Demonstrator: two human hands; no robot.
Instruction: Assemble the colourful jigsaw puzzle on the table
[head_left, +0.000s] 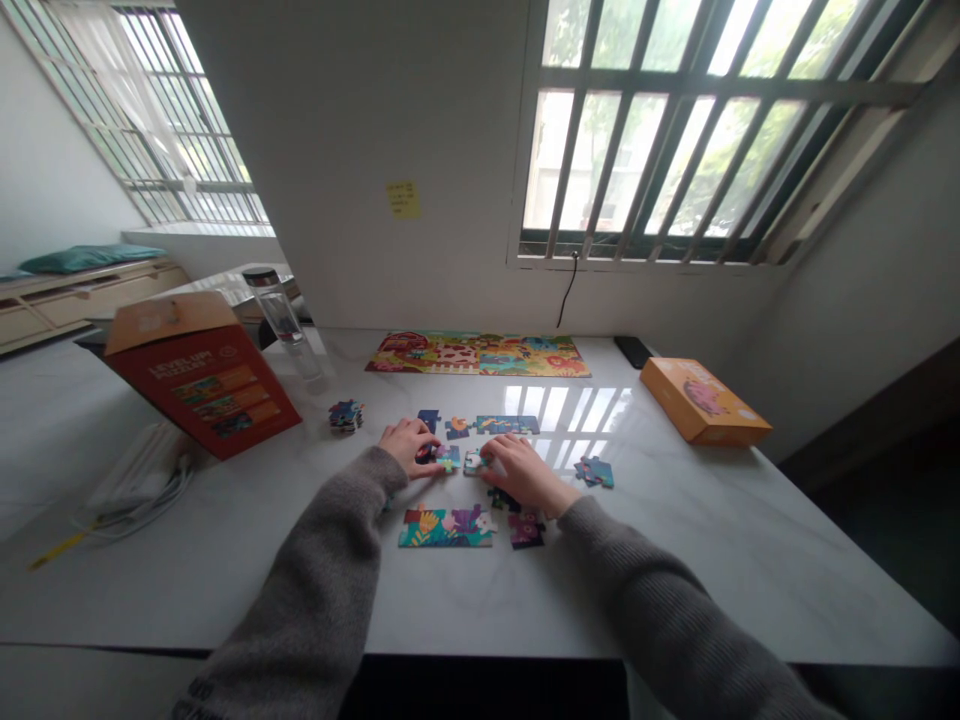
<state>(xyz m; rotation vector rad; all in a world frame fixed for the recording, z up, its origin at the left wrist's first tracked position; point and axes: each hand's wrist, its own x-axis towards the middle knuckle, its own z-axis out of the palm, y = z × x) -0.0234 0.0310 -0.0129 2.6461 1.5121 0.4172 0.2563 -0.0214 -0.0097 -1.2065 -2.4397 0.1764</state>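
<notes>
My left hand [409, 446] has its thumb and fingers closed on a colourful puzzle piece [448, 459] at the table's middle. Just right of it, across a small gap, my right hand [521, 468] pinches a pale puzzle piece [473, 462]. Beyond the hands lie an orange-and-blue piece [457, 428] and a joined blue strip [508, 424]. Nearer to me is a joined teal strip [444, 527] with plants on it, beside a dark purple piece [526, 531]. Other dark pieces are partly hidden under my right hand.
A stack of pieces [346, 415] sits left, and loose pieces [595, 471] lie right. An assembled farm puzzle [480, 355] lies near the wall. Around them are a red box [217, 375], a glass bottle [277, 305], cables [142, 505], a phone [632, 351] and an orange box [703, 400].
</notes>
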